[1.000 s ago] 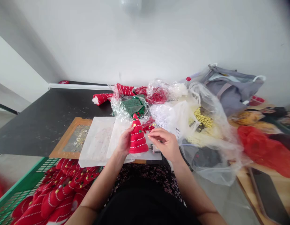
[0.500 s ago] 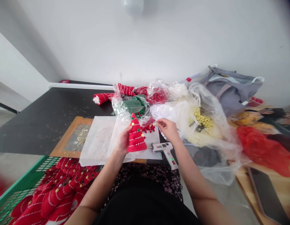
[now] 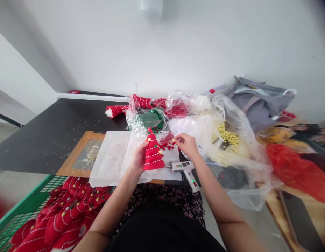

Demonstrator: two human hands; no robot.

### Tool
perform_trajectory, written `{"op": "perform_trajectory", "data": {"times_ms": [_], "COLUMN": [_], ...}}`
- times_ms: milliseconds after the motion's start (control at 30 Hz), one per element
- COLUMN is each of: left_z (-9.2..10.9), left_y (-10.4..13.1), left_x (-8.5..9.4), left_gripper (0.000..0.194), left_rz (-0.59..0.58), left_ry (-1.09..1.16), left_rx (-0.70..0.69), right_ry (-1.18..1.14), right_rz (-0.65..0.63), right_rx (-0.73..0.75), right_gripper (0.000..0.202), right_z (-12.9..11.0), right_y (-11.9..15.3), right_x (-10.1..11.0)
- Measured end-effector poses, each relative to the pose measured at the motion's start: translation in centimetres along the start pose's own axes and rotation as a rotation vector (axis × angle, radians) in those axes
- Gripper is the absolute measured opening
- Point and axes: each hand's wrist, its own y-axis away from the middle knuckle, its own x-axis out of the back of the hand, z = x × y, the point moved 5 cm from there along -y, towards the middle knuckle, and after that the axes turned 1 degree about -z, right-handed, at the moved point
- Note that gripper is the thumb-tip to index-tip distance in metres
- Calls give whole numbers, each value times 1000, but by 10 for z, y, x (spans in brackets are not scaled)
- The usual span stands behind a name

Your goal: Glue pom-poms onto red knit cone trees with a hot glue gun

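Red, white-striped fabric cone (image 3: 153, 155): upright over white paper (image 3: 110, 150), my left fingers (image 3: 144, 145) clasping its edge. Probably light, squashable; best held by the flank. My right fingers (image 3: 180, 137): nearly closed at small yellow pompom (image 3: 174, 140), grip uncertain.

red cone (image 3: 152, 157), stitched with white dashed stripes, held tip up, leaning slightly; small green (image 3: 155, 146) and yellow pom-poms (image 3: 160, 152) on its front. loose red pom-poms (image 3: 169, 147) scattered just right of it, tiny yellow one (image 3: 173, 140) beside them.
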Motion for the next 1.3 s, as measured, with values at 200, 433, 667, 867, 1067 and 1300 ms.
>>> {"op": "perform_trajectory", "data": {"times_ms": [200,433,667,867,1067,1300], "left_z": [-4,0,4,2,1,-5], "left_y": [-4,-4,-4,-7,-10,-9], "left_x": [0,4,4,5,7,0], "left_gripper": [38,38,39,40,39,42], "left_rz": [5,23,22,17,32,53], "left_ry": [8,20,5,-10,-62,-203], "left_rx": [-5,-53,-67,-85,-121,-175], "right_ry": [-16,170,130,-19,-169,-428], "right_rz": [78,-116,-115,-31,125,50], "right_rx": [44,-77,-99,-142,-242,178], "right_gripper": [18,13,6,7,13,12], "right_z": [-3,31,28,30,34,-68], "right_y": [10,-7,-20,-25,-3,48], "right_x": [16,-10,-34,-32,5,15]}}
